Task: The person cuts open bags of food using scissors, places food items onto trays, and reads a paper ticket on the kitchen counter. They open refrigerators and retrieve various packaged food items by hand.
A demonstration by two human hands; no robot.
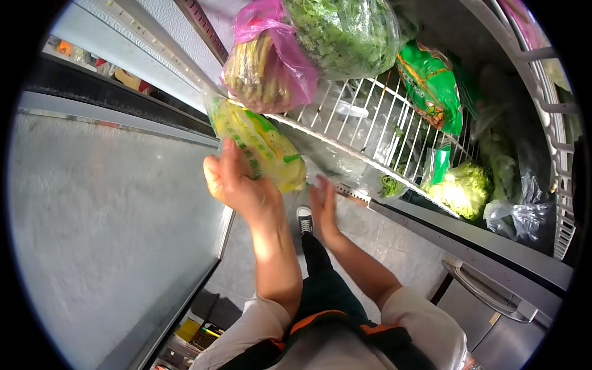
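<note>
My left hand (240, 188) is closed on the near left edge of a yellow-and-green printed plastic bag (271, 151), held in front of the fridge shelf. What the bag contains cannot be made out. Beside the bag's lower right corner is my right hand (324, 206), slightly blurred, its fingers stretched out and nothing visible in them. Just beyond the held bag, a pink plastic bag of green stalks (265, 71) sits at the shelf's left end.
A white wire shelf (345, 148) carries a clear bag of leafy greens (345, 37) and a green printed packet (435, 89). Lettuce (465, 191) lies farther right, near crumpled clear plastic (524, 213). An open fridge door (123, 228) stands at left. Steel drawers (481, 308) are lower right.
</note>
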